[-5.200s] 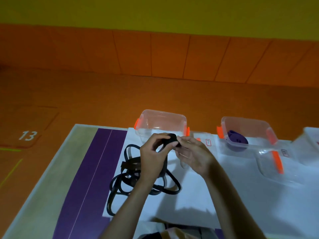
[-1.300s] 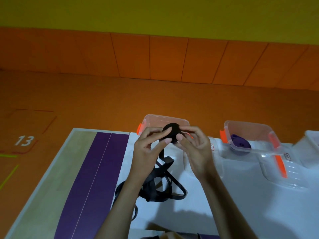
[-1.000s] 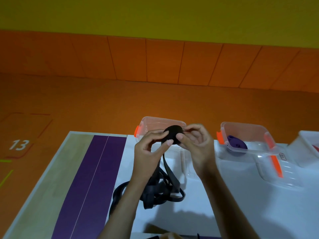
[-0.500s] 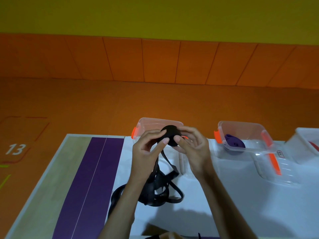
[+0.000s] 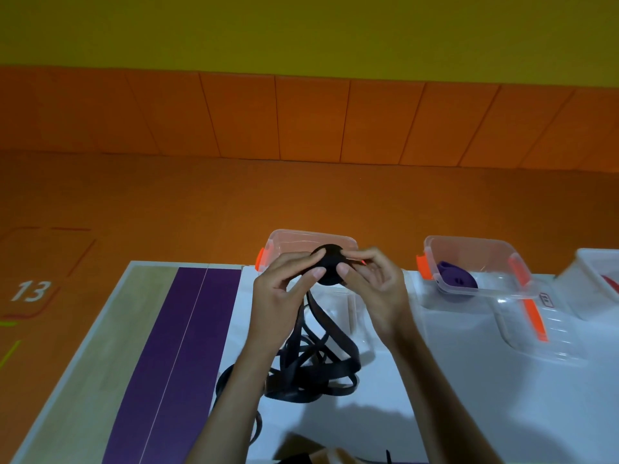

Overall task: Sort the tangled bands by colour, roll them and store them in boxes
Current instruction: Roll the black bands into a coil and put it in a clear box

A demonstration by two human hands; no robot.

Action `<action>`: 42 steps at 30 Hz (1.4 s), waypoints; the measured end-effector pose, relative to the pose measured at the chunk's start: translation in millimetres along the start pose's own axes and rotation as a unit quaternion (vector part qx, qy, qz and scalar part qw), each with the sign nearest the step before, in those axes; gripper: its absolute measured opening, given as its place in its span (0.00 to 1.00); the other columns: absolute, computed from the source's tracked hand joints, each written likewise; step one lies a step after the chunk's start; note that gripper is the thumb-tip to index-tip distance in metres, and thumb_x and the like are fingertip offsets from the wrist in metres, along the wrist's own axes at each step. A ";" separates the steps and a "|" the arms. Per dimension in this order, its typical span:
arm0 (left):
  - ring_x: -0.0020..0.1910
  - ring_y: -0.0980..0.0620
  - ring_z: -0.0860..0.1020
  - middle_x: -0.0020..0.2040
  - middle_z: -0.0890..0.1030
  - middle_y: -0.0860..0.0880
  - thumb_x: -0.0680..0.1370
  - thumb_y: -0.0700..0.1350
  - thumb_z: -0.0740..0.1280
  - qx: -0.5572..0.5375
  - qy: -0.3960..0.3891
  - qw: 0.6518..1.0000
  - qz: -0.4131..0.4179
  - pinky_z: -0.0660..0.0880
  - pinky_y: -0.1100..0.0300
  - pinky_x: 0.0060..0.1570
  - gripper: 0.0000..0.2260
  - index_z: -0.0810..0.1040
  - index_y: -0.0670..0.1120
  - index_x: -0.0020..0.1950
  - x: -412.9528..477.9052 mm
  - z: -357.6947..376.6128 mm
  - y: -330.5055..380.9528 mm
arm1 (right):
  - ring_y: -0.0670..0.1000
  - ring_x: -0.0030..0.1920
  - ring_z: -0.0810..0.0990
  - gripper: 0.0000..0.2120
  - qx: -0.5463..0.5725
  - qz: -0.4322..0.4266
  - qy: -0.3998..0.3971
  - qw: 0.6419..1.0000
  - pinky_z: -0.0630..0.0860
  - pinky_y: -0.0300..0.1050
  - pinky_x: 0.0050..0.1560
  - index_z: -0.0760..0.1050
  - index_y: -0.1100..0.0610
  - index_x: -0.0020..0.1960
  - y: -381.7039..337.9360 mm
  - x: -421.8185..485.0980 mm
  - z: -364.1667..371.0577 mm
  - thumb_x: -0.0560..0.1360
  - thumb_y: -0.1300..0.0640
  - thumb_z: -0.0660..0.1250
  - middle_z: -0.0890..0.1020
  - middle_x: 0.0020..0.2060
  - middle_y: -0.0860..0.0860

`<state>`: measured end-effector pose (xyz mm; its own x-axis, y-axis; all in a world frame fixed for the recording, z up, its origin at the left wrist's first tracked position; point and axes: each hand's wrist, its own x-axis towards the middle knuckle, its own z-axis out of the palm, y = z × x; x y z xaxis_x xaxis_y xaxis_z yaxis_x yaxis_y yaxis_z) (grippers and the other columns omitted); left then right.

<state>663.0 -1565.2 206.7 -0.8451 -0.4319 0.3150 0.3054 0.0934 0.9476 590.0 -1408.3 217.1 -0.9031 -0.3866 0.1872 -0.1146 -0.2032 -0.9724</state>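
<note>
The half-wound black roll [image 5: 330, 267] is pinched from both sides just above the middle of the frame. The left hand [image 5: 281, 296] is curled round its left side with fingers and thumb, and the right hand [image 5: 375, 289] is closed on its right side with the fingertips, so both grips are narrow and full of band. From the bottom of the roll the unwound black band [image 5: 315, 363] is left hanging down into a loose tangled heap on the white table [image 5: 469, 396], lower centre, partly hidden by the left forearm. Right behind the hands a clear box with orange clips [image 5: 311, 237] can be seen. Nothing can be made out inside it, though a good part is covered by the hands. Further right, a purple roll [image 5: 457, 279] is already stored in a second clear box [image 5: 475, 249], with a lid [image 5: 542, 333] laid just in front. A third box [image 5: 599, 272] is cut off at the right edge, with something red showing inside. Progress-wise, purple looks done and red probably is too. Black is only partly rolled, so plenty of band is left to be wound before it can be boxed and the lids clipped on.
</note>
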 end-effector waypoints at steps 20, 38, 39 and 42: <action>0.66 0.50 0.81 0.61 0.84 0.53 0.77 0.42 0.75 -0.023 -0.006 0.999 0.035 0.78 0.57 0.65 0.15 0.86 0.54 0.62 7.2 2.7 4.9 | 0.56 0.58 0.87 0.14 0.023 -0.033 0.055 0.998 0.86 0.49 0.47 0.82 0.45 0.56 -4.6 4.1 5.3 0.72 0.51 0.80 0.87 0.55 0.54; 0.60 0.52 0.84 0.55 0.87 0.55 0.75 0.46 0.79 0.005 0.025 0.998 0.056 0.80 0.48 0.64 0.16 0.86 0.63 0.59 12.7 -4.0 9.9 | 0.57 0.59 0.86 0.15 -0.016 -0.071 0.007 0.997 0.83 0.49 0.56 0.76 0.53 0.48 -7.6 15.8 -3.0 0.73 0.47 0.80 0.87 0.55 0.57; 0.58 0.51 0.85 0.54 0.88 0.55 0.74 0.46 0.80 0.001 0.039 0.998 0.052 0.81 0.51 0.61 0.15 0.86 0.62 0.57 12.5 -2.1 11.7 | 0.58 0.57 0.86 0.16 -0.026 -0.075 0.010 0.997 0.84 0.50 0.55 0.76 0.53 0.47 -7.6 16.3 -4.4 0.73 0.45 0.80 0.87 0.53 0.57; 0.58 0.50 0.85 0.53 0.87 0.54 0.74 0.49 0.79 0.010 0.059 0.997 0.050 0.80 0.46 0.62 0.11 0.86 0.62 0.54 9.0 3.0 8.8 | 0.59 0.55 0.87 0.15 -0.036 -0.085 0.033 0.995 0.85 0.57 0.54 0.78 0.48 0.51 -5.8 16.8 -6.7 0.73 0.44 0.80 0.87 0.53 0.57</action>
<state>656.7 -1565.6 218.1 -0.7529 -0.5224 0.4003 0.3757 0.1583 0.9131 572.7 -1407.7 224.9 -0.8928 -0.2921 0.3429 -0.2955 -0.1947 -0.9353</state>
